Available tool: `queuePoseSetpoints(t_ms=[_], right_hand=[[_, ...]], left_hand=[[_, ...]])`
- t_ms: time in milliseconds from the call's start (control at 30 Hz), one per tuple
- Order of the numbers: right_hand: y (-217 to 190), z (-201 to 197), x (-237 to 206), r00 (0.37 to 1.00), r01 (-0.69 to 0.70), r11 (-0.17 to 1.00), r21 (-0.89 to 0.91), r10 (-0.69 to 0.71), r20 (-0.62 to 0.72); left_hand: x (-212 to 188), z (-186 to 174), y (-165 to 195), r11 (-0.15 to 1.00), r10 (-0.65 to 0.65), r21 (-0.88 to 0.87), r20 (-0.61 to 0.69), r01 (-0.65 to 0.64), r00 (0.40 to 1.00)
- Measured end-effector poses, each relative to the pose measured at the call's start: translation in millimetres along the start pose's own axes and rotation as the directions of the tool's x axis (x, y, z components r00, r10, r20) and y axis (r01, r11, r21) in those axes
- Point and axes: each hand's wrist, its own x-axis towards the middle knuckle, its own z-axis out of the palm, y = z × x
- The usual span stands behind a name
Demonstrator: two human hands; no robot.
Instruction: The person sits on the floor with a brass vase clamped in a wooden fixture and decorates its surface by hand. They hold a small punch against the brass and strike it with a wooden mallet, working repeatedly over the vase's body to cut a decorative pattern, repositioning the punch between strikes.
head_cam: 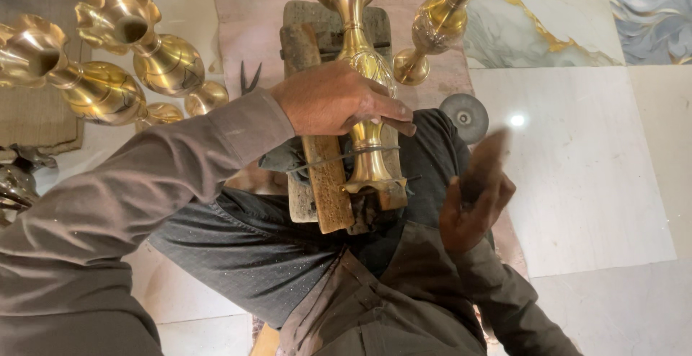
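Brass vases, four: left hand (pixel 333 100) grips one (pixel 358 60); right hand (pixel 472 205), blurred, grip unclear.

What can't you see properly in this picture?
- Right hand: motion blur hides whether it holds anything.
- Middle of the brass vase: covered by the left hand.
- Vase's mouth: cut off by the top edge.
- Wooden block: its lower end is lost in dark lap cloth.

One head-worn view; looks steeply down, close over lap and tiled floor (pixel 577 183).
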Motion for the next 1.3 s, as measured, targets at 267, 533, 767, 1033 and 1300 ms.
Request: queuePoseSetpoints(t_ms=[267, 533, 767, 1033, 1300], right_hand=[[-7, -1, 8, 0.997, 0.071, 0.991, -0.114, -0.068, 0.031], [-2, 0, 5, 0.987, 0.056, 0.983, -0.177, -0.028, 0.156], [5, 3, 2, 0.995, 0.094, 0.989, -0.116, -0.092, 0.022], [-3, 1, 6, 0.971, 0.2, 0.929, -0.312, -0.144, 0.192], [-6, 1, 9, 0.991, 0.088, 0.985, -0.151, -0.071, 0.113]], left_hand=[[-3, 3, -3, 0.998, 0.033, 0.054, -0.039, -0.031, 0.999], [-7, 2, -5, 0.998, 0.012, -0.053, -0.018, -0.013, 1.0], [-11, 6, -6, 0.999, 0.029, 0.016, -0.042, -0.028, 0.999], [-14, 7, -10, 0.994, 0.096, 0.05, -0.048, -0.093, 0.994], [-22, 4, -10, 0.994, 0.089, 0.062, -0.072, -0.085, 0.993]])
